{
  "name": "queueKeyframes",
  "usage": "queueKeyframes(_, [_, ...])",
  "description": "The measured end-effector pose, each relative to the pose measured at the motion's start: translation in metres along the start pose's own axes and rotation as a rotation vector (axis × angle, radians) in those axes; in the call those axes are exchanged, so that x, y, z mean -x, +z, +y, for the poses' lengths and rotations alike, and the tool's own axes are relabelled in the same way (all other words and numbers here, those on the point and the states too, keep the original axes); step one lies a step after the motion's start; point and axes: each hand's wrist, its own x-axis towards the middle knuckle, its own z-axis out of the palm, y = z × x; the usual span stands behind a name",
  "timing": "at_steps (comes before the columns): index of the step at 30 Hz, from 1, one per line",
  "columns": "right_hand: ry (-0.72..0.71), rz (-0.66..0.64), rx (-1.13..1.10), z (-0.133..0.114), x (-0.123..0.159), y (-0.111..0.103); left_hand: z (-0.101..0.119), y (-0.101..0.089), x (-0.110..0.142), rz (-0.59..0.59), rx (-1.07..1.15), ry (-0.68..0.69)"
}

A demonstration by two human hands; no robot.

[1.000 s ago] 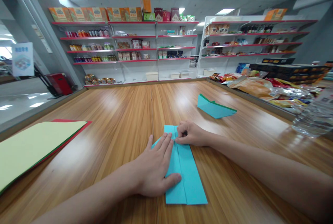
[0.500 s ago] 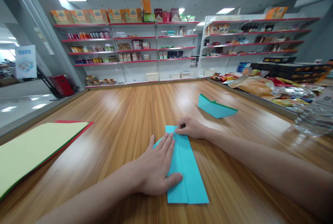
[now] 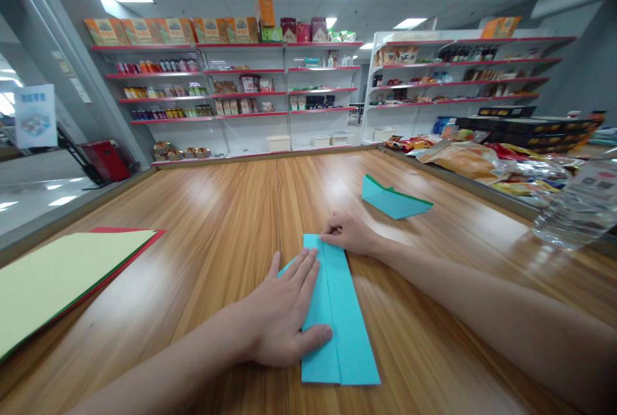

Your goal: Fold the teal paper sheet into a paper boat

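Observation:
A sheet of blue paper (image 3: 349,318), folded into a long strip with a seam running lengthwise near its middle, lies flat on the wooden table. My left hand (image 3: 284,312) rests flat on the strip's left side, fingers stretched forward and thumb out to the right. At the far end of the strip, my right hand (image 3: 349,233) is curled closed, its thumb and fingertips touching the paper by the seam. Beyond it to the right stands a folded paper boat (image 3: 395,200), blue with a green edge.
At the left lies a stack of coloured paper (image 3: 72,267), pale yellow on top with green and red beneath. A clear plastic bottle (image 3: 573,209) is at the right. Snack packets (image 3: 472,161) and dark boxes (image 3: 525,132) sit past the table's right edge. Stocked shelves (image 3: 250,90) stand behind.
My right hand has slid away from me along the seam, from below the strip's far end up to it. The left hand stays pressed on the paper. The view shifts slightly.

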Motion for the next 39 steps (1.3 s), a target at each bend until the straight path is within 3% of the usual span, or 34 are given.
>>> queueKeyframes(8, [-0.229, -0.170, -0.068, -0.020, 0.019, -0.006, -0.005, 0.004, -0.003, 0.028, 0.006, 0.004])
queueKeyframes(17, [-0.260, -0.319, -0.205, -0.030, 0.024, -0.005, -0.005, 0.005, -0.004, 0.030, 0.009, 0.008])
queueKeyframes(31, [-0.327, -0.348, -0.210, -0.040, 0.027, -0.005, -0.006, 0.005, -0.004, 0.041, 0.013, 0.004])
queueKeyframes(39, [-0.405, -0.307, -0.228, -0.046, 0.028, -0.002, -0.002, 0.009, -0.008, 0.075, 0.002, -0.064])
